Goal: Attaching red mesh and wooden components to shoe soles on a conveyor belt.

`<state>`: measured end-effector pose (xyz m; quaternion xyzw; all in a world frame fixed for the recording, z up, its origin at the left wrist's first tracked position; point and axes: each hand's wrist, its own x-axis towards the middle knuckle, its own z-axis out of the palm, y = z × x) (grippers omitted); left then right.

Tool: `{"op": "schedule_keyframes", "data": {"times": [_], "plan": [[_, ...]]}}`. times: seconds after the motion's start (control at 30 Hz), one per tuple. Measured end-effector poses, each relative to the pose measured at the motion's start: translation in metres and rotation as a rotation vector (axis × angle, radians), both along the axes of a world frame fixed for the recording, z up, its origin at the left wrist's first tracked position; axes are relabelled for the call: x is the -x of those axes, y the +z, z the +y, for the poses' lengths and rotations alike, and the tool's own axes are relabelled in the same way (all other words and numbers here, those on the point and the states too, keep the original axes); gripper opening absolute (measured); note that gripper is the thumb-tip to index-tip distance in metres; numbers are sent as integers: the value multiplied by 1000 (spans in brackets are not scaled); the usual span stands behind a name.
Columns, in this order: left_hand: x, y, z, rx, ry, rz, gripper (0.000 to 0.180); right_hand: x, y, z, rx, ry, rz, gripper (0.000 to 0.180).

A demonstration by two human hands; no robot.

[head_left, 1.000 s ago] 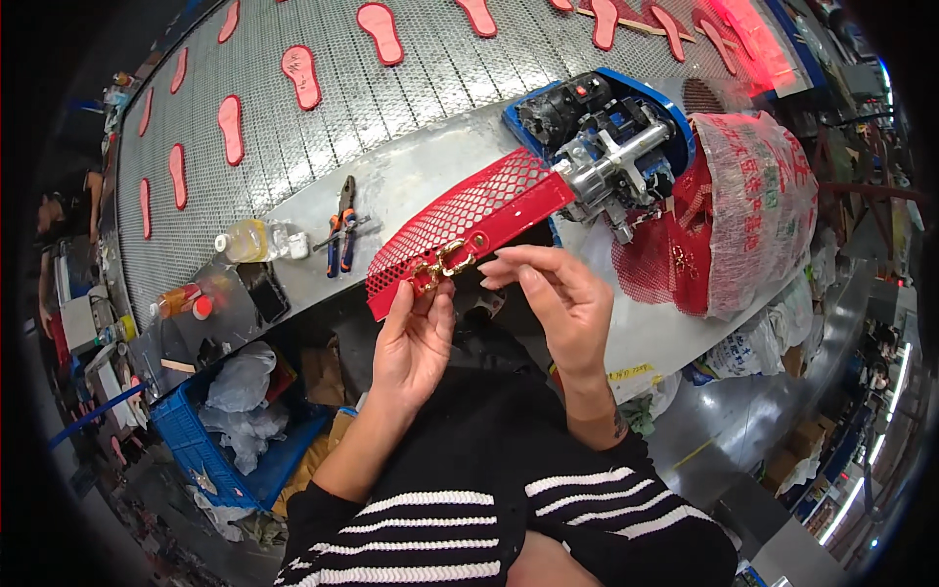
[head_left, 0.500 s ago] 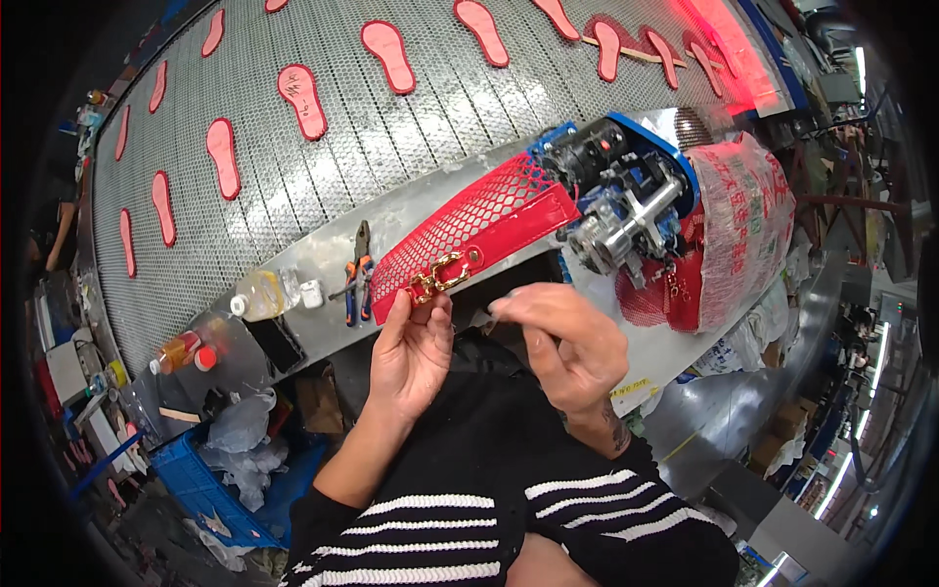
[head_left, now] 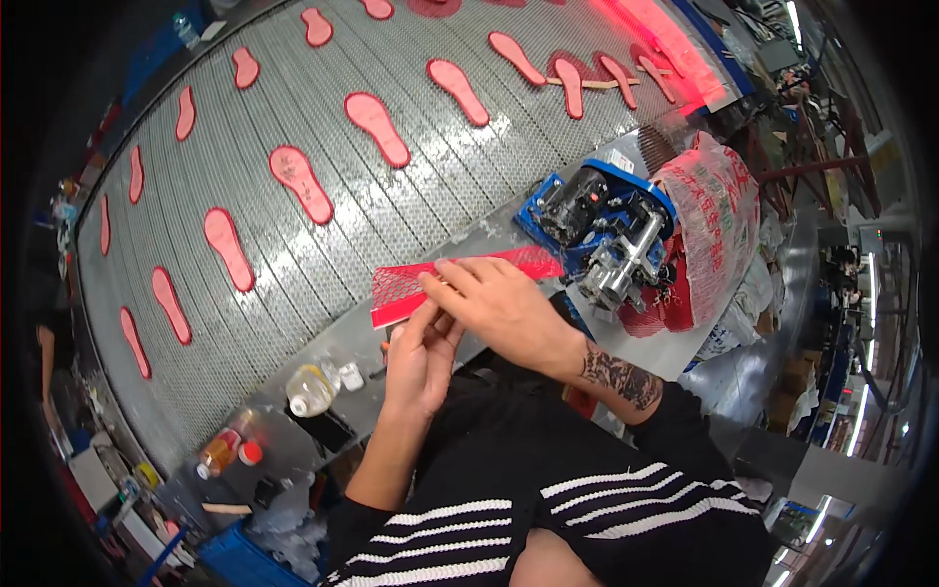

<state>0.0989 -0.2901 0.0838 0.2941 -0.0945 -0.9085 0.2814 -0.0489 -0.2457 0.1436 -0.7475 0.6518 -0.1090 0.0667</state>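
A red mesh piece (head_left: 394, 286) with a glossy red border stretches across in front of me, its right end close to a blue and metal machine (head_left: 614, 240). From below, my left hand (head_left: 423, 360) pinches its near edge between thumb and fingers. My right hand (head_left: 504, 315) lies over the middle of the piece, fingers bent down onto it and meeting the left fingertips. Both hands cover the spot where the gold metal fitting was visible, so the fitting is hidden.
Pink insoles (head_left: 301, 184) lie in rows on a mesh conveyor (head_left: 328, 259) beyond. On the left ledge are a clear bottle (head_left: 311, 389), a white case (head_left: 350, 375), a black phone (head_left: 326, 430) and an amber bottle (head_left: 219, 452). A woven sack (head_left: 714, 210) leans at right.
My right hand has moved left and down onto the red mesh piece, covering the gold fitting. The view has shifted, and the pliers are no longer clearly visible.
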Motion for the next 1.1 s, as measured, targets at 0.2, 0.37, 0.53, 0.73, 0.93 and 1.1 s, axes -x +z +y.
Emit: {"op": "schedule_keyframes", "data": {"times": [0.2, 0.37, 0.53, 0.73, 0.93, 1.1], "plan": [[18, 7, -48, 151, -57, 36, 40, 100, -10, -56, 118, -348, -688, 30], [19, -16, -82, 138, 73, -51, 31, 229, -44, -134, 485, -572, -1541, 33], [62, -47, -120, 61, 149, -189, 31, 373, -177, -173, 756, -906, -1639, 45], [98, -98, -147, -91, 140, -372, 29, 489, -351, -212, 663, -1460, -359, 70], [101, -131, -162, -206, 106, -598, 30, 583, -369, -331, 397, -944, 180, 64], [101, -132, -171, -203, 191, -639, 25, 603, -371, -359, 30, -996, 175, 85]]}}
